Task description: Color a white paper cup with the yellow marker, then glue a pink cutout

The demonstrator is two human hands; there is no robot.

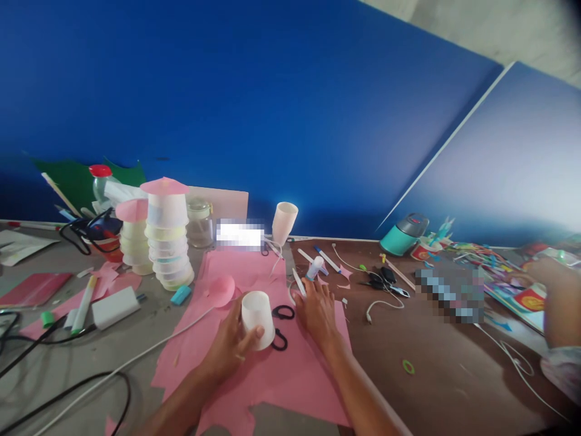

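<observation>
At the far left of the counter (454,387) you have a red sheet (34,288), a white-and-green marker (83,306) and a white block (115,307) lying flat, with dark cables (68,387) looping in front of them. Behind these stand two stacks of translucent cups, the shorter stack (133,239) and the taller stack (167,239), each capped with a pink paper disc; what lies inside the cups you cannot tell. Just right of them is a glass jar (200,223), which looks empty. Your left hand (229,345) rests on the big pink paper sheet (281,375) and holds a white paper cup (258,327) standing mouth down; the fingers are curled round its left side with the thumb across its front near the lower rim. Black scissors (280,327) lie on the sheet just right of the cup, partly behind it. Your right hand (318,312) lies flat on the pink sheet, fingers loosely spread and holding nothing, the fingertips close to a small glue stick (315,267). Behind, another white cup (284,223) leans tilted against the blue wall (272,109). Further right lie a blue-capped pen (327,258), a white cord (381,306), a teal sharpener (403,233) and coloured paper scraps (481,257). At the right edge, another person's arm (560,309) rests on the counter.
</observation>
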